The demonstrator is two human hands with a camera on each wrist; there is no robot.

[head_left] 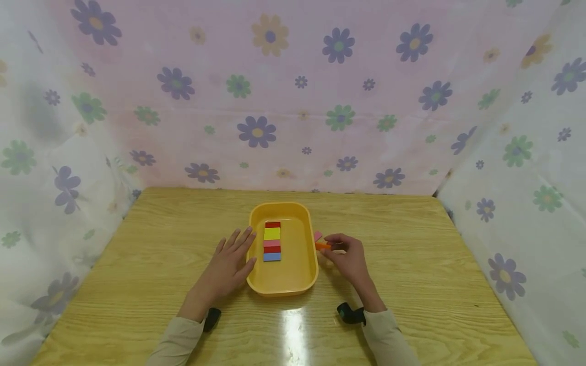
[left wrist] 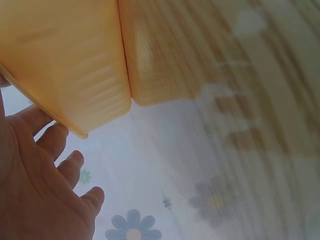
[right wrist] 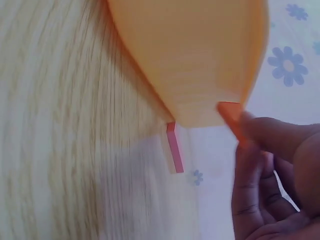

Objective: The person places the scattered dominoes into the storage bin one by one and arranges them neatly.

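Note:
Between thumb and fingers, my right hand (head_left: 348,255) pinches an orange block (head_left: 322,246) just outside the right wall of a yellow tray (head_left: 297,274). The right wrist view shows the orange block (right wrist: 231,117) raised off the table. A pink block (right wrist: 175,147) lies on the table beside the tray, partly behind my right hand in the head view. My left hand (head_left: 226,267) rests on the tray's left rim with spread, fairly straight fingers. Inside the tray, a column of flat blocks runs front to back: blue (head_left: 272,257), red, pink, yellow (head_left: 272,234) and red.
A wood-grain table (head_left: 393,218) carries the tray near its middle. Flower-patterned sheets (head_left: 293,101) hang behind it and along both sides. Dark straps with small devices (head_left: 350,313) sit at the wrists. Light reflects off the table in front of the tray.

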